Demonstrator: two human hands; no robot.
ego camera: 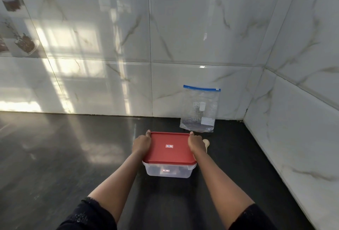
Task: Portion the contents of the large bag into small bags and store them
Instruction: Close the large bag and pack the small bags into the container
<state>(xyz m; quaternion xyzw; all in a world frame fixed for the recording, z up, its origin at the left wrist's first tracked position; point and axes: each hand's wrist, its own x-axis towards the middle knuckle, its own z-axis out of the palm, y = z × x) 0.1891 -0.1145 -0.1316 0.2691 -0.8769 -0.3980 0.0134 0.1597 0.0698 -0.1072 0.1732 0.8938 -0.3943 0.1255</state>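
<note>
Both hands grip the box: left hand (140, 144) and right hand (197, 145) clasp the red lid (169, 148) at its side edges. The big bag (200, 109) leans on the wall at one o'clock, sealed. Looks like storing; next, seat the lid or shift the box (167, 171).

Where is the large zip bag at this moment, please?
In the head view, the large zip bag stands leaning against the tiled back wall, right of centre near the corner, just behind the red-lidded container.
</note>
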